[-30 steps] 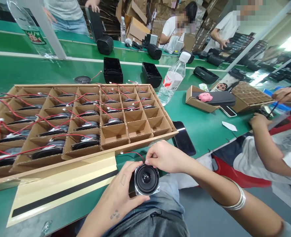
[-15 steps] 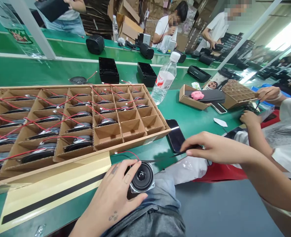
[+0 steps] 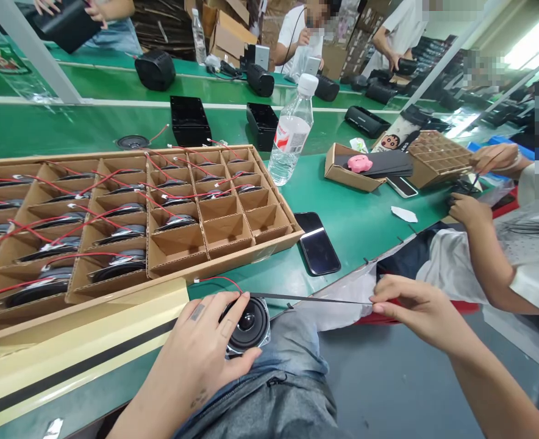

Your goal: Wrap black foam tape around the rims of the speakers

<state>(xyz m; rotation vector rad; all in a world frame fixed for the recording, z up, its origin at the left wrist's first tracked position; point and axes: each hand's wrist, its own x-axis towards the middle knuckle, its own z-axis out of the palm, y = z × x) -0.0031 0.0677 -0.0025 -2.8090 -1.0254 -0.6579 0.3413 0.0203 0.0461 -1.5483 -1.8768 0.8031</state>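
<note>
My left hand point(image 3: 210, 341) grips a small square-framed speaker point(image 3: 247, 323) at the table's front edge, its fingertips on the upper rim and its thumb at the lower side. A thin black strip point(image 3: 315, 298) stretches from the fingertips on the speaker to my right hand point(image 3: 406, 305), which pinches its far end between thumb and fingers. A red wire point(image 3: 221, 278) with a white plug lies behind the speaker. To the left, a sheet of yellow backing paper point(image 3: 109, 332) carries a long black strip.
A divided cardboard box point(image 3: 224, 261) holds several speakers with red wires. Behind my hands are a phone point(image 3: 319, 244), a water bottle point(image 3: 291, 131) and a small box point(image 3: 342, 177) with a pink item. A co-worker's hands point(image 3: 473, 207) work at the right.
My right hand has moved right and slightly down, drawing the black strip out straight from the speaker. The view has shifted, so the scene sits further left.
</note>
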